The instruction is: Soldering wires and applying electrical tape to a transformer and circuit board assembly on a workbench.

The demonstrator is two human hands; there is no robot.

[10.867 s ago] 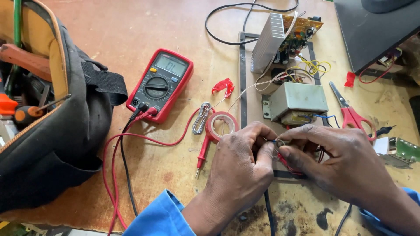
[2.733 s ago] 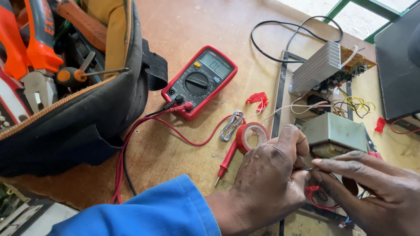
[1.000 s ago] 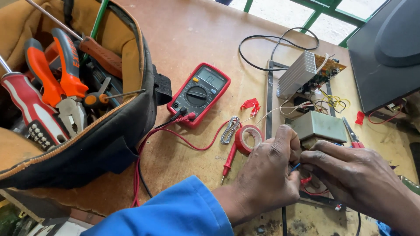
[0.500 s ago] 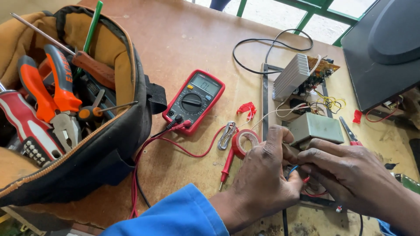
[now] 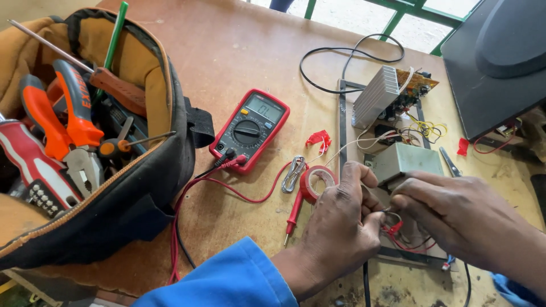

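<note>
Left hand [image 5: 341, 222] and right hand [image 5: 455, 219] together at lower right of frame, fingertips pinched on thin red wires [image 5: 396, 234] just below grey transformer [image 5: 406, 162], red tape roll [image 5: 318, 181] left, multimeter [image 5: 250, 129] centre.

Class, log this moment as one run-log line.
left hand: pinching thin red wires | right hand: same wires | red multimeter: on wooden table

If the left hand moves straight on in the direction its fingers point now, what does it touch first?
The left hand points right, toward the right hand. It would most likely meet the thin red wires pinched between them first, then the right hand's fingertips. Depth is unclear, but they look almost touching.
</note>
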